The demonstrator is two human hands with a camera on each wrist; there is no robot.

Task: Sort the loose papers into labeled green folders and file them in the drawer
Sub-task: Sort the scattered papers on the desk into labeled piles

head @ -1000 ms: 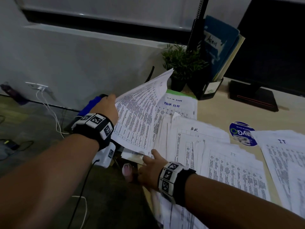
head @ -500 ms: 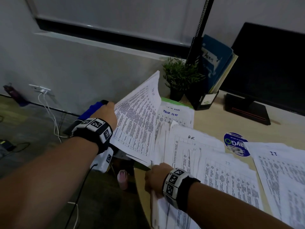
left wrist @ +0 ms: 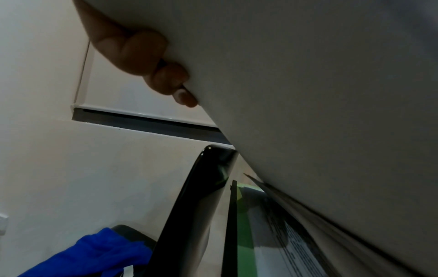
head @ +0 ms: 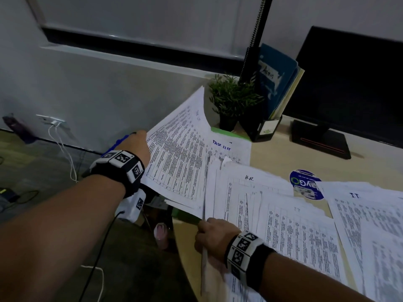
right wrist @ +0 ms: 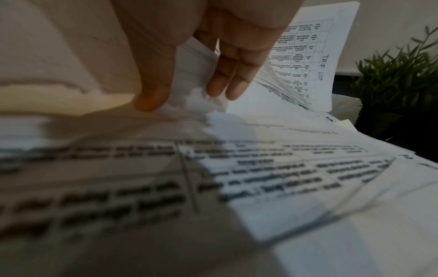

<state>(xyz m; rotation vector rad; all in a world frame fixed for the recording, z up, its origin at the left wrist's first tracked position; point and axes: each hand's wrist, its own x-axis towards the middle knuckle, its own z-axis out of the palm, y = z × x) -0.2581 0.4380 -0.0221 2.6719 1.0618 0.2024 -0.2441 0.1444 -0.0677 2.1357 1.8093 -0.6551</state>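
Nearest, the right hand (head: 212, 235) lies knuckles up at the desk (head: 281, 158) edge, thumb and fingers (right wrist: 227, 78) pinching the near edge of the H.R. paper pile (head: 246, 199). Farther left, the left hand (head: 139, 144) grips a lifted sheaf of printed sheets (head: 176, 164) by its outer edge, tilted up. Beyond lies the green folder (head: 229, 133) under a "Task List" page, then a potted plant (head: 231, 101).

The head camera looks forward and down over both forearms at a desk (head: 283, 153), with a potted plant (head: 233, 101) at its far edge. The left wrist camera sits close beneath a lifted sheaf of papers (left wrist: 320, 93), facing the wall. The right wrist camera skims low over printed sheets toward the plant (shared with the head view).
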